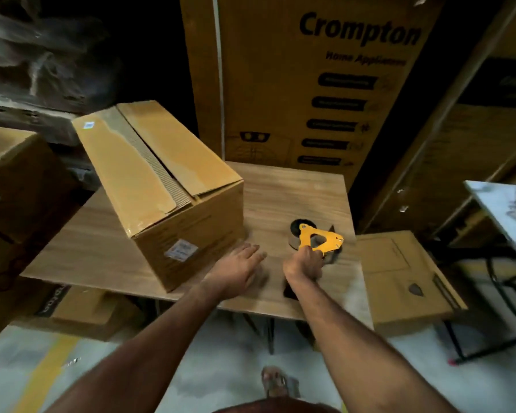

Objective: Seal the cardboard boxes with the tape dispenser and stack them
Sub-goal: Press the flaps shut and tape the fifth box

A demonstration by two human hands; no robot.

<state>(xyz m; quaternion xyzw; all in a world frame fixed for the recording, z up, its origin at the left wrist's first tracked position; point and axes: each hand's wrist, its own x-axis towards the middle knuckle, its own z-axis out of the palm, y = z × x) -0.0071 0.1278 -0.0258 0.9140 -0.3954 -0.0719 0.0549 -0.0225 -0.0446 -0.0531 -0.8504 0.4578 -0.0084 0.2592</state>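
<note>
Now cardboard box (161, 186) sits on left part of wooden table (295, 189), top seam untaped, long axis running away and to left. Tape dispenser (318, 239) right of box, well apart — right hand (303, 268) curled tight round handle. Left hand (239, 271) flat, fingers straight, nearer box corner. Tape roll mostly hidden; blur softens hands.

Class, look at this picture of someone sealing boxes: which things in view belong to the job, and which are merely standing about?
Belonging to the job:
- tape dispenser, gripped by the right hand
- cardboard box on the table, top seam untaped
- left hand, open beside the box

Merely standing about:
- tall Crompton carton behind the table
- flat carton at the right
- metal stand at far right
</note>
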